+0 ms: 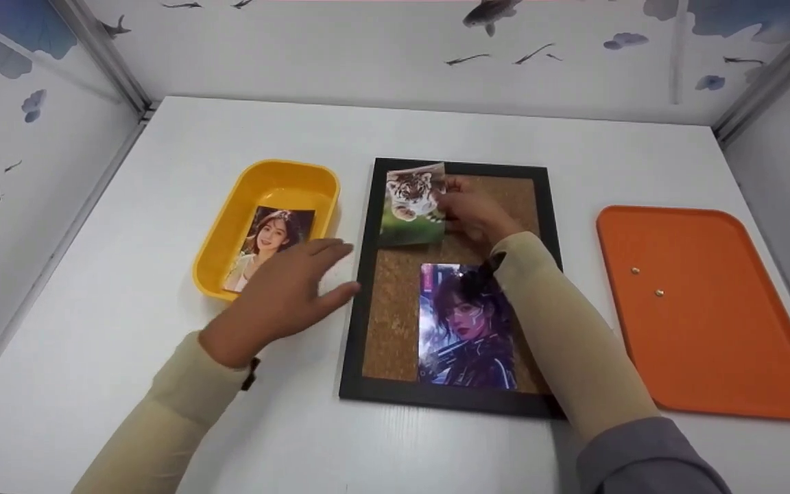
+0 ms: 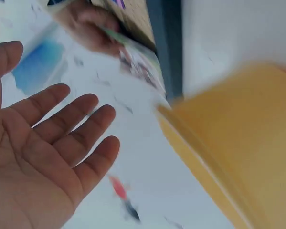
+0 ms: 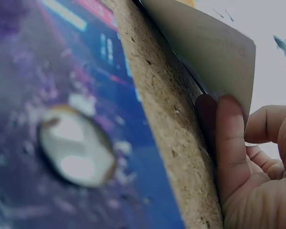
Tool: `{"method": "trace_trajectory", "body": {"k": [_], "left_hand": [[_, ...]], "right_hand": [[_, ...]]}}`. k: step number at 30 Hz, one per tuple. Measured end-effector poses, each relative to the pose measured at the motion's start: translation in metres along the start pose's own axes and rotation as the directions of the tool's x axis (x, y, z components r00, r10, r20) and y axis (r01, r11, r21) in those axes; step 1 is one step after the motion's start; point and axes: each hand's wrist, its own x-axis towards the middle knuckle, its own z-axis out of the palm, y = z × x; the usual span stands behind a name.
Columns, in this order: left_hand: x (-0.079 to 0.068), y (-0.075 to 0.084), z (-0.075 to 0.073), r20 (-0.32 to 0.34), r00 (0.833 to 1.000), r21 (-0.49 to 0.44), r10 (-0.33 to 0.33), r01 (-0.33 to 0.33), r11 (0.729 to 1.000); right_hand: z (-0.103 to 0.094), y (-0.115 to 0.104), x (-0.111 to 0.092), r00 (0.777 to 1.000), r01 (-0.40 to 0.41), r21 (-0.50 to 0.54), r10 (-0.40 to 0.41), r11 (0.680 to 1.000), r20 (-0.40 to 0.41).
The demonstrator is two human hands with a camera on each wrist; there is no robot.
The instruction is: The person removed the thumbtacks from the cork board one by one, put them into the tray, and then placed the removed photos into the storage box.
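My right hand (image 1: 474, 209) pinches a tiger cub photo (image 1: 409, 206) by its right edge, over the upper left of a black-framed cork board (image 1: 391, 322). The right wrist view shows the photo's pale back (image 3: 214, 47) tilted off the cork, with fingers behind it and the thumb in front. Lower on the board lies a purple-blue picture of an armed figure (image 1: 467, 343), with a shiny round pushpin (image 3: 78, 148) in it. My left hand (image 1: 282, 295) is held with fingers extended and nothing in it, between the board and a yellow plastic basket (image 1: 213, 257). A portrait photo (image 1: 275, 237) lies inside the basket, partly covered by this hand.
An orange tray (image 1: 717, 329) lies on the right of the white table (image 1: 285, 439), holding two small metal pushpins (image 1: 659, 293). White panels (image 1: 367, 55) printed with fish and ink shapes close off the back and sides.
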Motion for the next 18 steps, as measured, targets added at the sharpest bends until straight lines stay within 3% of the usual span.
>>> {"method": "trace_trajectory", "body": {"k": [2, 5, 9, 13, 18], "left_hand": [[-0.016, -0.018, -0.006, -0.097, 0.995, -0.001, 0.01, -0.01, 1.0], [-0.037, -0.043, -0.014, -0.23, 0.973, 0.007, 0.001, 0.001, 1.0], [-0.055, -0.07, -0.019, -0.323, 0.945, 0.036, -0.055, 0.071, 0.997], [-0.067, -0.09, -0.021, -0.315, 0.94, 0.066, -0.134, 0.163, 0.984], [-0.078, -0.112, -0.019, -0.188, 0.954, 0.056, -0.236, 0.25, 0.967]], "right_hand": [[0.0, 0.001, 0.0, 1.0, 0.0, 0.005, 0.0, 1.0, -0.002], [0.0, 0.002, 0.0, 1.0, 0.004, 0.003, -0.004, 1.0, 0.0], [-0.002, 0.002, 0.0, 0.999, 0.039, -0.025, -0.038, 0.999, 0.015], [-0.001, 0.002, -0.001, 0.996, 0.088, -0.028, -0.087, 0.996, 0.034], [0.001, 0.004, 0.0, 0.995, 0.097, -0.007, -0.097, 0.995, 0.031]]}}
